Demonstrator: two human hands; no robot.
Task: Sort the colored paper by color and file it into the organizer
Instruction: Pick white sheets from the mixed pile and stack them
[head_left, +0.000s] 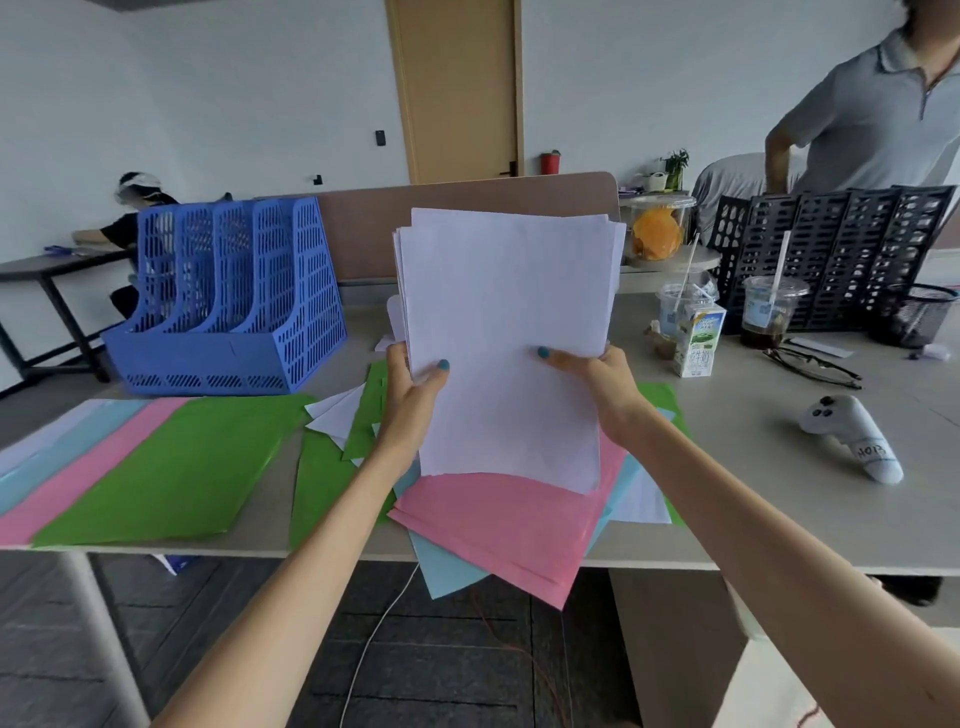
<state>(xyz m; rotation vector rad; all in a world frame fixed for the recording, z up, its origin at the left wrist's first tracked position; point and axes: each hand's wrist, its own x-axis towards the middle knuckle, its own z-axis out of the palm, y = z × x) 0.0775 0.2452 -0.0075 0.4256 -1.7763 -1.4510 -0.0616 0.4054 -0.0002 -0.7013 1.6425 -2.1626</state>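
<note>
A stack of white paper (506, 312) stands upright in front of me above the table. My left hand (410, 387) grips its left edge, thumb on the front. My right hand (597, 371) grips its right edge the same way. Under the stack lies a mixed heap: pink sheets (498, 525), a light blue sheet (447, 566), green sheets (322, 478) and white sheets (337, 410). At the left, green (176, 467), pink (83, 467), light blue (49, 449) and white sheets lie fanned out. The blue organizer (234, 296) stands at the back left with its slots showing no paper.
A black organizer (831, 254) and a mesh pen cup (911, 314) stand at the back right. Near them are two plastic cups (769, 312), a milk carton (698, 338), glasses (813, 366) and a white controller (852, 436). A person in grey stands behind; another sits far left.
</note>
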